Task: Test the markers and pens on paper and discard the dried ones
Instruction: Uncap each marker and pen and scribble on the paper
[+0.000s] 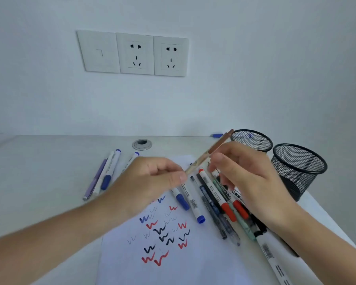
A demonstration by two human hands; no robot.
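Wall: white (234, 68), behind the far edge of the desk, with a row of three socket plates (135, 54).
Desk: pale top (49, 161); its far edge meets the wall and its right edge runs just behind the cups. A bare surface shows on the far left side.
Paper: white sheet (183, 264) in the front middle, with many small zigzag marks in red, black, blue and faint grey.
Left hand: it (150, 182) pinches the lower end of the pen between thumb and fingers, above the paper.
Right hand: it (249, 182) grips the upper part of the same pen with thumb and fingertips, above the pile.
Cups: two black mesh cups at the right, the near one (298, 171) and the far one (253, 140), both upright and open on top. A small blue spot shows through the far one; what is inside I cannot tell.
Pile: mixed pens and markers (214, 202) lie close together on the right edge of the paper, mostly lengthwise away from the person.
Left group: three pens (103, 177) lie side by side on the desk, apart from the paper.
Pen: beige body, brown cap (221, 141), held in the air between both hands. Its long axis goes from low left to high right, with the cap end toward the far cup.
Cable hole: round, with metal ring (141, 144), near the far edge.
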